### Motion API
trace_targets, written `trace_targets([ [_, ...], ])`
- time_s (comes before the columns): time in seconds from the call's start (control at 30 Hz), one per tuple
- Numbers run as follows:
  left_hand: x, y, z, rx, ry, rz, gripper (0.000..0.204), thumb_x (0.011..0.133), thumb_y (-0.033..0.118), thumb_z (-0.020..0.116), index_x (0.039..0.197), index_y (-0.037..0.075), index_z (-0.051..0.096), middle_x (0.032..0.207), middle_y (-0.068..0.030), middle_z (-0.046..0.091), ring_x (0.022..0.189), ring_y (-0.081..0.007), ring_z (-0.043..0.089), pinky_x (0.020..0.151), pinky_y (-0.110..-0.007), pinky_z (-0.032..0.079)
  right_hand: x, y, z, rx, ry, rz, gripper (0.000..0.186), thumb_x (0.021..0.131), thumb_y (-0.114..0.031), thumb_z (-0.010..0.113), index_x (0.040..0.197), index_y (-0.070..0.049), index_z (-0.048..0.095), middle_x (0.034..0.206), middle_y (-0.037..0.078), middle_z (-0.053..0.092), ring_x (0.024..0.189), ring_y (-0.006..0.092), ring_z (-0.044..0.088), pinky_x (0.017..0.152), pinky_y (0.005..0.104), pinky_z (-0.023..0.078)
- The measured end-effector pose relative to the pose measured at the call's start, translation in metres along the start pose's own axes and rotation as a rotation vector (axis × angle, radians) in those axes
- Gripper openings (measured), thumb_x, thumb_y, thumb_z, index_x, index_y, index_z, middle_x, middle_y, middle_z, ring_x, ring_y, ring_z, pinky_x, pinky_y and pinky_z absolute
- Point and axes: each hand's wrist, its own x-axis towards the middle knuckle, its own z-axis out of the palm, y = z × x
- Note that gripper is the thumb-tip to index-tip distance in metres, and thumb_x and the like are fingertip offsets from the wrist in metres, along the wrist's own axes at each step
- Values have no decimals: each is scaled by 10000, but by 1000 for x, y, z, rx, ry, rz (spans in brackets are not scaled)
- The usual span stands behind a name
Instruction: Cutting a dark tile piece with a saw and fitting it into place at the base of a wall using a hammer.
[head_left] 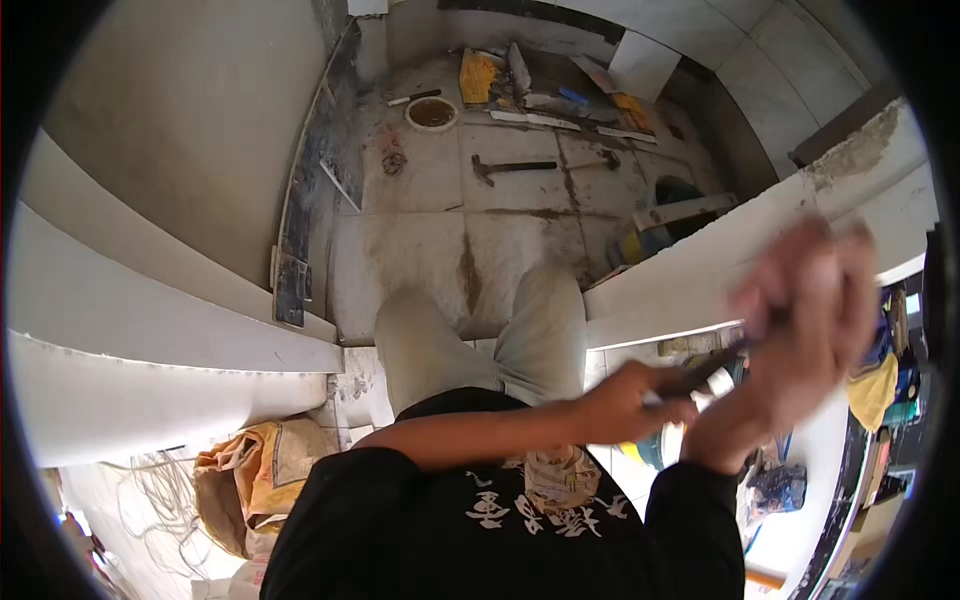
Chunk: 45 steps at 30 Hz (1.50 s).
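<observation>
My left hand (640,400) reaches across my body to the right, its fingers closed round a long dark tool (710,370), whose kind I cannot make out. Higher up at the right, my right hand (800,310) is smeared by motion, its fingers curled over the upper part of the same tool. On the tiled floor (410,240) in front of my knees lie a hammer (515,166) with a dark handle and another hand tool (598,163) beside it.
A round container (431,115), yellow torn packaging (480,75) and board scraps lie at the back. A dark board (295,280) leans at the left. A white ledge (640,300) borders the right, near buckets. A woven sack (275,470) and coiled cable (160,510) lie lower left.
</observation>
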Motion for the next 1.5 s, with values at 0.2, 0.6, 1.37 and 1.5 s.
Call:
trace_targets([
  [0.2,-12,77,-103,-281,683,35,427,956,421,573,1084,13,570,801,-127,672,718,-198,677,626,-324,559,-3,91,24,-177,-499,350,536,890,-331,693,1299,-47,497,1128,116,583,987,175,596,844,323,494],
  [0.6,12,113,-267,-347,467,-225,639,926,413,604,1362,2,383,988,-211,674,815,-288,696,711,-373,565,-22,176,180,918,-273,1034,150,897,-110,636,1011,-13,647,954,35,662,890,130,611,821,289,486],
  [1.37,60,199,-596,2372,569,-502,261,676,37,622,923,117,637,1030,-72,593,932,-273,560,845,-427,372,191,562,104,937,-35,1414,420,739,24,526,1154,69,577,954,143,691,622,159,610,607,296,520],
  [1.5,59,202,-597,2367,562,-650,228,697,83,618,922,116,636,1036,-71,591,950,-267,560,870,-421,358,204,612,107,891,132,1555,308,788,-102,549,1055,39,609,947,138,687,545,156,583,467,295,460],
])
